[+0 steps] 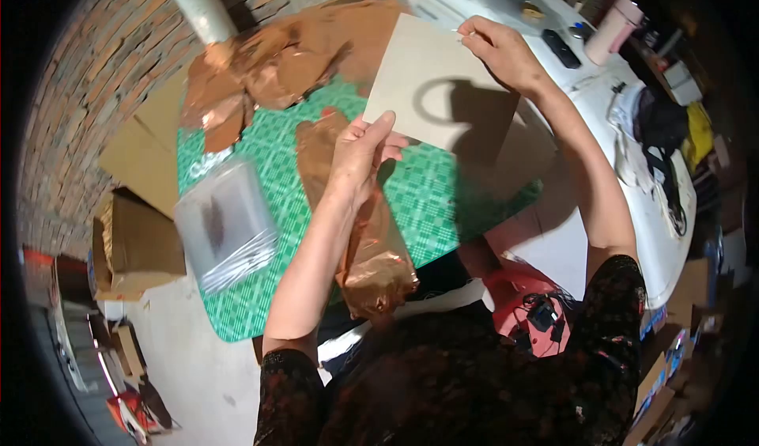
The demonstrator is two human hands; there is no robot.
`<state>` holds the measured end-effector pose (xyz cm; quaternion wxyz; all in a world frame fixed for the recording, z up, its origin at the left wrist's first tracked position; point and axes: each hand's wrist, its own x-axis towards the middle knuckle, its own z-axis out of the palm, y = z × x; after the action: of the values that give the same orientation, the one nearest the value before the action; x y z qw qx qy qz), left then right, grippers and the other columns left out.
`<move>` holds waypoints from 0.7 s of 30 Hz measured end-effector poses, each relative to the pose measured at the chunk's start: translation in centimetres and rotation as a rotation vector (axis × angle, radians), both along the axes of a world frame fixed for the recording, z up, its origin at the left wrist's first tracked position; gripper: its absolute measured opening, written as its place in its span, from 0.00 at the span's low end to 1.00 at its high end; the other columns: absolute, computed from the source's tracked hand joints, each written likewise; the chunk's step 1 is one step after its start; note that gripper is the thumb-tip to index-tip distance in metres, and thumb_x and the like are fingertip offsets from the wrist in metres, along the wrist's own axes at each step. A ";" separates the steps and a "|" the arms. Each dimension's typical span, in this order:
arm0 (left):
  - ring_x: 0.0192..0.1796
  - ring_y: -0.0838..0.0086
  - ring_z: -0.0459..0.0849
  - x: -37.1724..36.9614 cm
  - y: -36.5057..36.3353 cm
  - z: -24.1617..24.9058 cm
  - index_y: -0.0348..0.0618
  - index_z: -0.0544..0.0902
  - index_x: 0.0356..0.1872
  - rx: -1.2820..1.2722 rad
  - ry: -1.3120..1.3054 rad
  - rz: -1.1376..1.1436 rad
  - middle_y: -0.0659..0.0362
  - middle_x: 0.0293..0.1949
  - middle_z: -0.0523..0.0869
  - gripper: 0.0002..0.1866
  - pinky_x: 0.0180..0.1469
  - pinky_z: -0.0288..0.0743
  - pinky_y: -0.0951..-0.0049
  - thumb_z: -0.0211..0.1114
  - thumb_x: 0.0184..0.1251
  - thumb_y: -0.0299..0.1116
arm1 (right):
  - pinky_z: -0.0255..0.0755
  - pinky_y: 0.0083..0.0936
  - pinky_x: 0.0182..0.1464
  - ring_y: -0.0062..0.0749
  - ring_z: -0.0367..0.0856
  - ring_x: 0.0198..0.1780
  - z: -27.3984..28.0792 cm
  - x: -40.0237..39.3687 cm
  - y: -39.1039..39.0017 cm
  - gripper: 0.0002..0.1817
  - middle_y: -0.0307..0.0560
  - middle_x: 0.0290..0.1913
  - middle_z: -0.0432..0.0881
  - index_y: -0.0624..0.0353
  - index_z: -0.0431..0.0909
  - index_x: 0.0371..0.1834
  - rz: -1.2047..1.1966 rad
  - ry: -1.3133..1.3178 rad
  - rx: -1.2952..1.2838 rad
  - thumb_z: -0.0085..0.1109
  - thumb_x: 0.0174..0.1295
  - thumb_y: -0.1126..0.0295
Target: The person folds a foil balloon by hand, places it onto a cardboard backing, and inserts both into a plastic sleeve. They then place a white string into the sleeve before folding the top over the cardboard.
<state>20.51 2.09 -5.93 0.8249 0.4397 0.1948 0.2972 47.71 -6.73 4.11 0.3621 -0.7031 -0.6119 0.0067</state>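
Observation:
A pale, square sheet of card (415,70) is held up over the table, and a dark shadow falls across it. My left hand (361,153) grips its lower left corner, thumb on top and the other fingers underneath. At its upper right edge, my right hand (502,54) is closed in a pinch; a tiny whitish bit shows at the fingertips, too small to name. Beneath my left forearm lies a long strip of copper-coloured shiny film (375,256), crumpled at its near end. More copper-coloured film (277,62) is heaped at the back of the table.
A stack of clear plastic sleeves (225,224) lies on the green checked tablecloth (431,201). Left of the table stands an open cardboard box (142,244). On the white surface (585,90) at right are a pink bottle (614,31) and a black device (561,48). A red stool (530,304) holds a black adapter.

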 end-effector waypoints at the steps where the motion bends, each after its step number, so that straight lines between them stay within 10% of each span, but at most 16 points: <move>1: 0.33 0.76 0.89 -1.7 0.5 -0.1 0.40 0.85 0.44 0.038 0.054 0.025 0.57 0.36 0.92 0.10 0.33 0.81 0.78 0.70 0.79 0.37 | 0.74 0.27 0.45 0.23 0.76 0.39 0.9 -1.0 1.3 0.11 0.42 0.34 0.80 0.59 0.81 0.52 0.021 0.009 -0.043 0.58 0.76 0.64; 2: 0.32 0.77 0.89 -3.4 1.0 -0.2 0.40 0.86 0.44 0.075 0.108 0.046 0.57 0.35 0.92 0.10 0.32 0.80 0.78 0.70 0.78 0.37 | 0.76 0.34 0.44 0.38 0.85 0.39 -0.6 -1.2 3.6 0.11 0.48 0.36 0.87 0.56 0.83 0.50 0.114 -0.007 0.008 0.59 0.74 0.62; 10: 0.25 0.82 0.81 -14.6 3.7 -3.6 0.40 0.86 0.39 0.256 0.568 0.189 0.63 0.26 0.86 0.11 0.23 0.70 0.80 0.66 0.79 0.37 | 0.76 0.40 0.53 0.52 0.85 0.50 -10.0 -12.0 16.5 0.13 0.55 0.47 0.87 0.58 0.82 0.51 0.336 -0.070 -0.176 0.53 0.75 0.62; 21: 0.19 0.80 0.80 -16.2 3.1 -4.6 0.34 0.85 0.36 0.197 0.746 0.123 0.59 0.24 0.87 0.15 0.16 0.66 0.79 0.65 0.80 0.38 | 0.76 0.46 0.56 0.55 0.81 0.54 -16.6 -15.0 19.2 0.13 0.54 0.47 0.83 0.55 0.84 0.51 0.408 -0.264 -0.194 0.54 0.73 0.62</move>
<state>4.30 5.14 -10.49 0.6319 0.5822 0.4777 0.1831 32.72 12.44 -12.48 0.2013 -0.5914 -0.7795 0.0464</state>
